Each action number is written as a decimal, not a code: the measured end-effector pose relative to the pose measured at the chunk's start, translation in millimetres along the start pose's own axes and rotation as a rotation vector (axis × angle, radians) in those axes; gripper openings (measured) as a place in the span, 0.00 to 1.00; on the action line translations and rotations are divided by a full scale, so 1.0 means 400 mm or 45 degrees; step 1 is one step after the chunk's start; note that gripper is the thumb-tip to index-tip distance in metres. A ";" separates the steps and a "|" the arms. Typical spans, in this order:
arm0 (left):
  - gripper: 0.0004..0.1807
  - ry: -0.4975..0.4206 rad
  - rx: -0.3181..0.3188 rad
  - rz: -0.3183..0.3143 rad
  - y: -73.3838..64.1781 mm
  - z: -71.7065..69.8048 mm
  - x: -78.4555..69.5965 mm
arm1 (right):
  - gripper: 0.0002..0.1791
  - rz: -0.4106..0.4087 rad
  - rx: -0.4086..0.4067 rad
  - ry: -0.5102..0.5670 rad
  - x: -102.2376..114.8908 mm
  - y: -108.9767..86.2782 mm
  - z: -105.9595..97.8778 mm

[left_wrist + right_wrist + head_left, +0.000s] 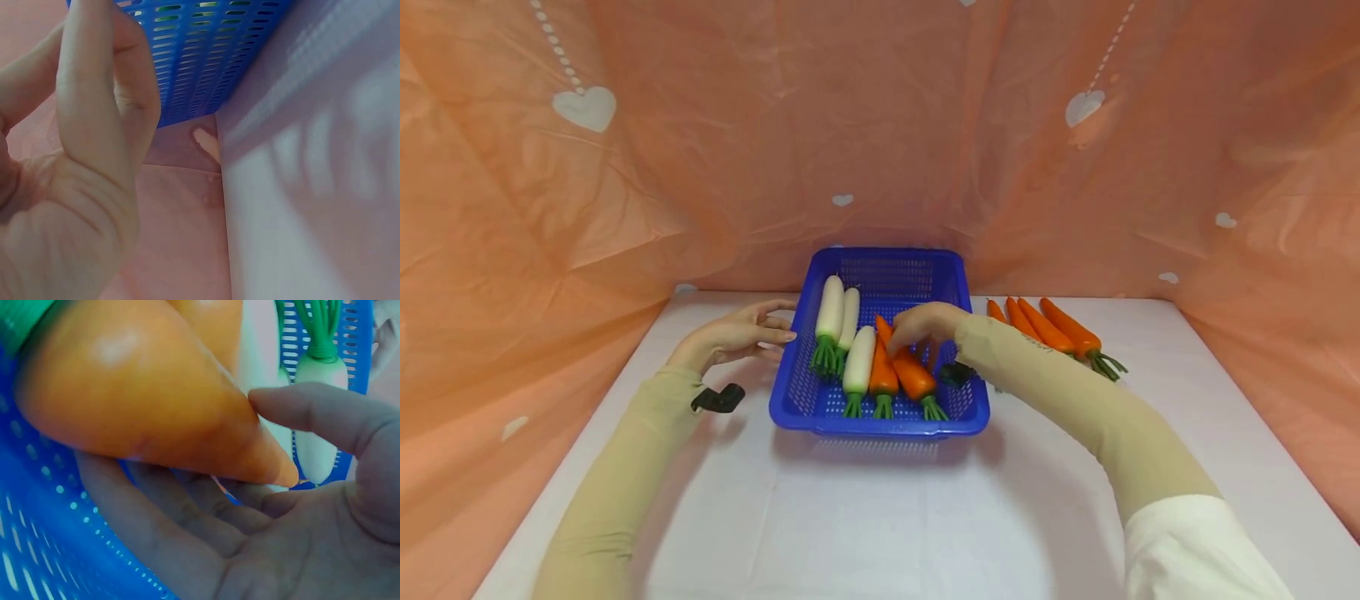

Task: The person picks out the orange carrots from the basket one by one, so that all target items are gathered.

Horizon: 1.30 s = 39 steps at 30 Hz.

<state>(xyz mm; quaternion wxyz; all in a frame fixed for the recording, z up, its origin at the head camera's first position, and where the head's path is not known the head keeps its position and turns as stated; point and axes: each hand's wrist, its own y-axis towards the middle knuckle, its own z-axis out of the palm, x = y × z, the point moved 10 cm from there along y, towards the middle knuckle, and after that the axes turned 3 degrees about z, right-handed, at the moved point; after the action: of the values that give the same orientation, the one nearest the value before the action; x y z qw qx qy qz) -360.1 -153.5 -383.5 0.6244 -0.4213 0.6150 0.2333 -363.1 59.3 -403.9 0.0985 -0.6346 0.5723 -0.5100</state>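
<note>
A blue plastic basket (880, 427) stands on the white table, holding three white radishes (859, 358) with green stems at its left and middle. Beside them lie an orange carrot (882, 379) and, further right, a second carrot (916, 379). My right hand (931, 321) reaches into the basket and holds that right-hand carrot, thumb on one side and fingers under the other; the right wrist view shows this carrot (144, 394) large and close. At the basket's left wall is my left hand (737, 333), its fingers loosely spread against or close to the rim; firm contact is unclear.
Several more carrots (1075, 329) lie on the table right of the basket, partly behind the right forearm. An orange cloth (880, 150) with white hearts hangs behind the table and at its sides. White tabletop (850, 517) extends in front of the basket.
</note>
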 end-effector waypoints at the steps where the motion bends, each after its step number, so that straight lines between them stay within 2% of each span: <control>1: 0.39 0.000 -0.001 -0.001 0.000 0.000 0.000 | 0.21 -0.009 0.014 -0.011 0.002 -0.003 0.000; 6: 0.38 -0.007 0.002 0.002 0.001 -0.002 0.002 | 0.28 -0.050 0.070 -0.010 0.010 -0.017 0.002; 11: 0.39 0.003 0.011 0.008 -0.001 -0.002 0.003 | 0.35 -0.103 0.074 0.030 0.019 -0.036 -0.006; 17: 0.40 0.016 -0.020 -0.003 -0.002 -0.010 0.007 | 0.32 -0.236 0.073 0.084 0.044 -0.064 -0.018; 22: 0.40 -0.004 -0.006 -0.015 -0.002 -0.001 0.011 | 0.31 -0.378 0.086 0.174 0.056 -0.092 -0.037; 27: 0.39 -0.008 -0.006 -0.023 -0.005 0.000 0.015 | 0.34 -0.512 0.032 0.317 0.061 -0.139 -0.095; 31: 0.38 -0.005 -0.010 -0.020 -0.007 -0.002 0.015 | 0.36 -0.591 -0.059 0.405 0.063 -0.192 -0.160; 34: 0.39 -0.011 -0.004 -0.014 -0.007 0.000 0.014 | 0.35 -0.656 -0.101 0.529 0.061 -0.240 -0.206; 36: 0.39 -0.009 -0.005 -0.013 -0.008 0.000 0.014 | 0.35 -0.684 -0.137 0.593 0.051 -0.274 -0.237; 39: 0.39 0.004 -0.012 -0.017 -0.009 -0.004 0.014 | 0.38 -0.686 -0.242 0.592 0.022 -0.324 -0.288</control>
<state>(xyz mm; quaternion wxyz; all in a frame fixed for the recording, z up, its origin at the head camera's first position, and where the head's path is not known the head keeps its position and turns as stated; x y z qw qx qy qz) -357.2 -158.1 -388.0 0.6229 -0.4287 0.6121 0.2313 -371.2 147.0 -254.3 -0.2314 -0.6361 0.4364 -0.5927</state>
